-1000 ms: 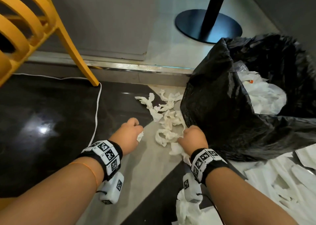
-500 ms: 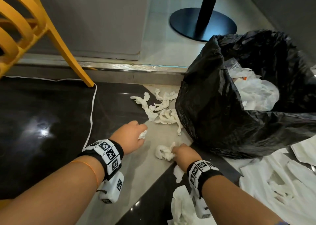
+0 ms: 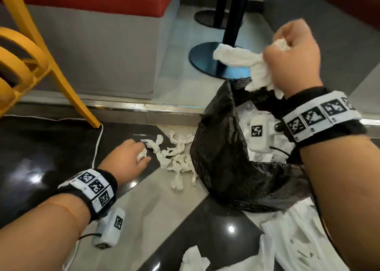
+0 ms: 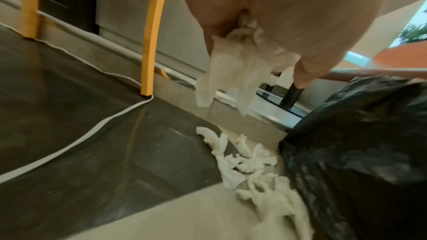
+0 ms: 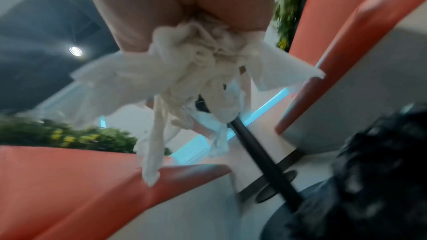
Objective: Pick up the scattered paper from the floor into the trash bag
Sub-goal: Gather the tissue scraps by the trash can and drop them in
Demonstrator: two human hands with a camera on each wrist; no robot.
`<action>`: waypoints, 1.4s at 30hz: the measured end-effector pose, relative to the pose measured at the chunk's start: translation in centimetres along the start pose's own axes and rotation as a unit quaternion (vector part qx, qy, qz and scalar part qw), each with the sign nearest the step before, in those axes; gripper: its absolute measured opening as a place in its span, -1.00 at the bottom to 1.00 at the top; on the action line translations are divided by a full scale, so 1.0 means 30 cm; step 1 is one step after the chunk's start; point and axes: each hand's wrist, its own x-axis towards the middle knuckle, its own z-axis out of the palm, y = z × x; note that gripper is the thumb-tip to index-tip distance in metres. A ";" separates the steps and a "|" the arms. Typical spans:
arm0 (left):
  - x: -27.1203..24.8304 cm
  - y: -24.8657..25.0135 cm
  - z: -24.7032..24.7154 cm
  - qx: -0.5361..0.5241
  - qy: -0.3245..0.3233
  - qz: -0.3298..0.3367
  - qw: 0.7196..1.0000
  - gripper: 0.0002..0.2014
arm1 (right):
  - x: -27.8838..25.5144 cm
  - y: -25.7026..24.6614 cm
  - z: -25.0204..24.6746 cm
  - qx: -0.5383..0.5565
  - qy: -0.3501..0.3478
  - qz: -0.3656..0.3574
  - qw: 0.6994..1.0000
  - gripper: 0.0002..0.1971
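Two hands: right hand (image 3: 292,50) fisted round paper wad (image 3: 242,60) above bag (image 3: 226,157); left hand (image 3: 127,160) clenching paper scrap (image 3: 141,155). One black bag, white paper inside. Paper pile (image 3: 176,157) on floor, left of bag.

Crumpled soft paper (image 3: 174,157), glossy black plastic trash bag (image 3: 222,161), polished dark floor (image 3: 41,157)
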 end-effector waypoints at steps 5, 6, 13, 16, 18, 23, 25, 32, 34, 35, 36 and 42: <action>-0.017 0.142 -0.093 -0.016 0.018 0.016 1.000 -0.78 | 0.025 0.297 -0.012 -0.252 -0.160 0.121 0.947 -0.56; -0.015 0.176 -0.119 -0.024 0.012 0.016 1.000 -0.74 | 0.001 0.344 -0.003 -0.314 -0.284 0.147 0.894 -0.45; 0.106 0.590 -0.357 -0.092 0.007 0.105 0.990 -0.42 | 0.073 0.329 -0.164 -0.274 -0.291 0.145 0.905 -0.47; 0.176 0.834 -0.413 -0.126 0.000 0.193 0.973 -0.28 | 0.097 0.289 -0.242 -0.232 -0.242 0.147 0.930 -0.57; 0.221 0.937 -0.363 -0.085 -0.090 0.229 0.966 -0.23 | 0.104 0.265 -0.284 -0.220 -0.213 0.141 0.941 -0.63; 0.285 0.888 -0.211 0.122 -0.293 0.306 0.898 -0.43 | 0.037 0.202 -0.363 -0.207 -0.157 0.119 0.958 -0.71; 0.277 0.766 -0.219 0.004 -0.203 0.329 0.922 -0.48 | -0.016 0.166 -0.377 -0.208 -0.145 0.101 0.962 -0.73; 0.348 0.149 0.083 0.127 -0.151 0.127 0.972 -0.59 | -0.231 0.006 -0.182 -0.151 -0.262 0.052 0.952 -0.96; 0.339 0.076 0.226 0.144 -0.194 0.097 0.966 -0.39 | -0.303 0.007 -0.072 -0.165 -0.336 0.047 0.926 -0.95; 0.331 0.063 0.287 0.142 -0.213 0.092 0.962 -0.29 | -0.338 0.019 -0.019 -0.181 -0.371 0.046 0.910 -0.93; 0.322 0.059 0.345 0.138 -0.234 0.088 0.958 -0.22 | -0.373 0.033 0.031 -0.195 -0.402 0.045 0.894 -0.91; 0.295 0.050 0.530 0.143 -0.282 0.108 0.943 -0.49 | -0.515 0.104 0.279 -0.180 -0.506 0.097 0.838 -0.84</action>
